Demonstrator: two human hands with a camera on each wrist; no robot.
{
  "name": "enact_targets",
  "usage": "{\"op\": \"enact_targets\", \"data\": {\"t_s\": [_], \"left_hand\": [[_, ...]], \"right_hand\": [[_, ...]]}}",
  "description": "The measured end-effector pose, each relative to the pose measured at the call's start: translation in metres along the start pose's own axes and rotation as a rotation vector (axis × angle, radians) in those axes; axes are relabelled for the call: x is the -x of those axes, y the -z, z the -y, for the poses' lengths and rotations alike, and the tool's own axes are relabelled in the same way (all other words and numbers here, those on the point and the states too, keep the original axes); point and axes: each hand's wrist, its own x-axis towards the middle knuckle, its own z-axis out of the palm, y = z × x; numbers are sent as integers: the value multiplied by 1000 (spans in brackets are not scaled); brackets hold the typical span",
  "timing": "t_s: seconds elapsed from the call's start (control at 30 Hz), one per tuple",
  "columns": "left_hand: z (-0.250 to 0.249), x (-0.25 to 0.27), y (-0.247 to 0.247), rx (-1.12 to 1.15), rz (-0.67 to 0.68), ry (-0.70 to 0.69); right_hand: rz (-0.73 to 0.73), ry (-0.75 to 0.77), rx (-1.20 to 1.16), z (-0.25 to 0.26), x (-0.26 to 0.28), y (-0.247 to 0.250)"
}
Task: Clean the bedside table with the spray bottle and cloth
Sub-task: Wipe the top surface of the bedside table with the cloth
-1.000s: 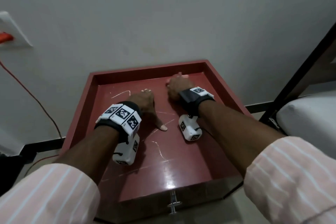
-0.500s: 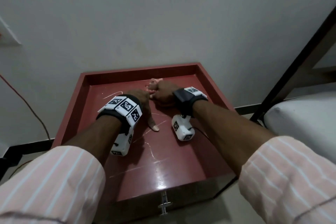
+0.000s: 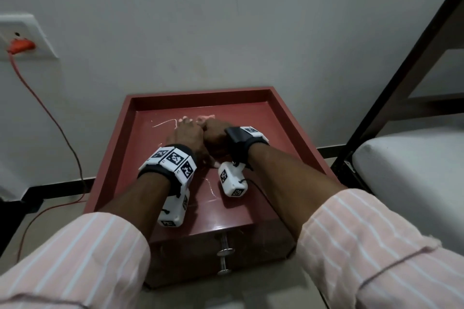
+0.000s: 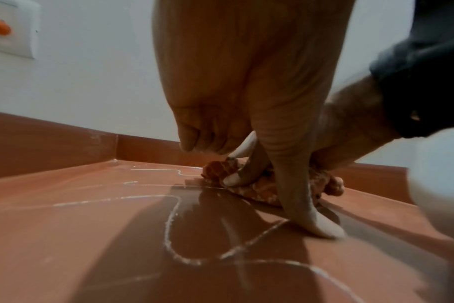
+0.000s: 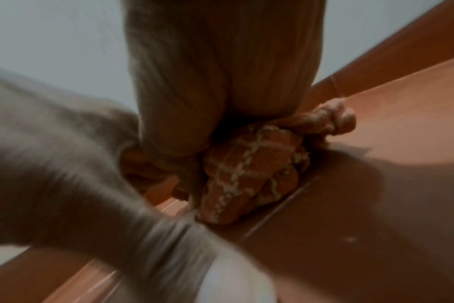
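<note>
A red-brown bedside table (image 3: 200, 94) with a raised rim carries thin white streaks (image 4: 169, 225) on its glossy top. My right hand (image 3: 213, 133) grips a bunched orange checked cloth (image 5: 252, 170) and presses it on the table near the back rim. A bit of the cloth (image 3: 207, 116) shows past the knuckles in the head view. My left hand (image 3: 187, 133) lies close against the right one. Its thumb (image 4: 321, 227) presses on the tabletop, and its fingers are loosely curled beside the cloth (image 4: 215, 170) and hold nothing that I can see.
A wall socket with an orange plug (image 3: 21, 45) sits at the left, and its orange cable (image 3: 62, 133) runs down to the floor. A white mattress (image 3: 414, 170) on a dark bed frame (image 3: 401, 83) stands at the right. A metal drawer handle (image 3: 224, 251) faces me.
My right hand has carried the cloth leftward across the back of the table. My left hand has slid forward until the two hands touch.
</note>
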Motion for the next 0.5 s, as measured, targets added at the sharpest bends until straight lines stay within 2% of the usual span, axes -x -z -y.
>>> {"op": "enact_targets", "data": {"t_s": [0.1, 0.17, 0.23, 0.3, 0.37, 0.5], "left_hand": [[1, 14, 1, 43, 103, -32], [2, 20, 4, 7, 176, -20], [6, 22, 2, -42, 184, -4], [6, 22, 0, -57, 194, -11], [4, 20, 2, -99, 205, -21], [-2, 16, 6, -162, 167, -64]], "right_hand": [[139, 20, -42, -15, 26, 13], [67, -53, 11, -36, 29, 18], [-33, -148, -52, -51, 27, 19], [-149, -332, -49, -57, 15, 12], [-215, -379, 15, -62, -1, 9], [-112, -183, 46, -33, -21, 10]]}}
